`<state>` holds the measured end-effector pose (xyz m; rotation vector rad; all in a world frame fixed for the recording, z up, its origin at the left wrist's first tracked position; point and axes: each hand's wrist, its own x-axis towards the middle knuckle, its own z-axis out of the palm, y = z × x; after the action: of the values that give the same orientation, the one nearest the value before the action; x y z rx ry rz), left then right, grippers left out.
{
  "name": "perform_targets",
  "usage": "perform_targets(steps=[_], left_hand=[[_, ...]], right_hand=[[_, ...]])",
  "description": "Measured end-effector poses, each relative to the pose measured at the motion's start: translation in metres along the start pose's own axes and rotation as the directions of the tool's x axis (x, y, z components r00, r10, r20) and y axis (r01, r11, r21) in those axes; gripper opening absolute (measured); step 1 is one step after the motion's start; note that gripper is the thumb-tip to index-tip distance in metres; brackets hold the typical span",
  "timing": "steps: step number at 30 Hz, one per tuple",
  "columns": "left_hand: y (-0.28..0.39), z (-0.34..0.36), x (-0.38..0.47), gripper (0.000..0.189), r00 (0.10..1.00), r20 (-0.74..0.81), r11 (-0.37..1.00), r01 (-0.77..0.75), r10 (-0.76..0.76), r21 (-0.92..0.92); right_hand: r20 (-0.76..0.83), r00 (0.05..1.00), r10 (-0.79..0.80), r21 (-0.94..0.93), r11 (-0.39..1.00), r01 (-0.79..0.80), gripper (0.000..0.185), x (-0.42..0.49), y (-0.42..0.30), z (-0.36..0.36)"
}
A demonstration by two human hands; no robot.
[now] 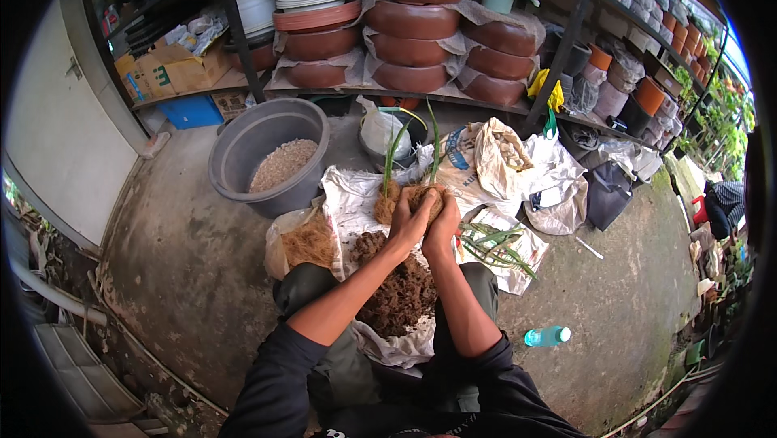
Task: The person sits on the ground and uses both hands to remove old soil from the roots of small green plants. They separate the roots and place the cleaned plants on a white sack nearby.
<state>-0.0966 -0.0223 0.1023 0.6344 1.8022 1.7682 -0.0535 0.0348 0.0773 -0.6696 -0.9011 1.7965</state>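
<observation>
Between them, my left hand point(411, 219) and my right hand point(442, 222) clasp a round ball of brown fibre point(425, 198). A long green plant shoot point(435, 140) rises upright from it. Just left of my hands, a second fibre ball point(384, 206) with its own green shoot point(393, 155) sits on a white woven sack point(346, 186). Dark brown potting material point(400, 298) lies in a heap under my forearms. A clear bag of loose coconut-like fibre point(308, 240) is to the left. Several cut green leaves or stems point(498, 243) lie on a sack at the right.
A large grey tub point(267, 155) with pale granules stands front left. Beyond are a bucket holding a white bag point(388, 134) and a sack of stones point(507, 152). A bottle point(546, 336) lies on the concrete. Stacked brown pots point(413, 19) fill the shelf. A person point(725, 207) is far right.
</observation>
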Motion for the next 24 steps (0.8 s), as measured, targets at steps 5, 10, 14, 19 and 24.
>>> perform_targets(steps=[5, 10, 14, 19, 24], left_hand=[[0.011, 0.0, -0.006, 0.056, 0.999, 0.03, 1.0, 0.012, -0.011, -0.028], [0.013, -0.001, -0.008, 0.057, 1.0, 0.006, 1.0, 0.003, -0.003, 0.006], [0.003, -0.002, -0.002, 0.058, 1.0, 0.03, 1.0, 0.008, -0.008, -0.02], [0.004, -0.002, -0.003, 0.057, 0.999, 0.023, 1.0, 0.028, -0.028, 0.006], [0.008, -0.002, -0.005, 0.056, 0.998, 0.03, 0.999, 0.048, -0.048, 0.015]], right_hand=[[-0.019, 1.0, 0.014, -0.003, 1.0, -0.014, 0.035, 0.001, 0.001, -0.004], [-0.019, 1.0, 0.021, 0.007, 1.0, -0.021, 0.034, -0.003, -0.002, 0.0], [-0.028, 0.999, 0.018, -0.02, 1.0, -0.019, 0.034, -0.001, 0.0, 0.0], [-0.037, 0.999, 0.019, -0.074, 0.997, -0.022, 0.038, -0.002, -0.001, 0.001], [-0.045, 0.998, 0.051, 0.012, 0.999, -0.05, 0.033, -0.001, 0.0, 0.0]])
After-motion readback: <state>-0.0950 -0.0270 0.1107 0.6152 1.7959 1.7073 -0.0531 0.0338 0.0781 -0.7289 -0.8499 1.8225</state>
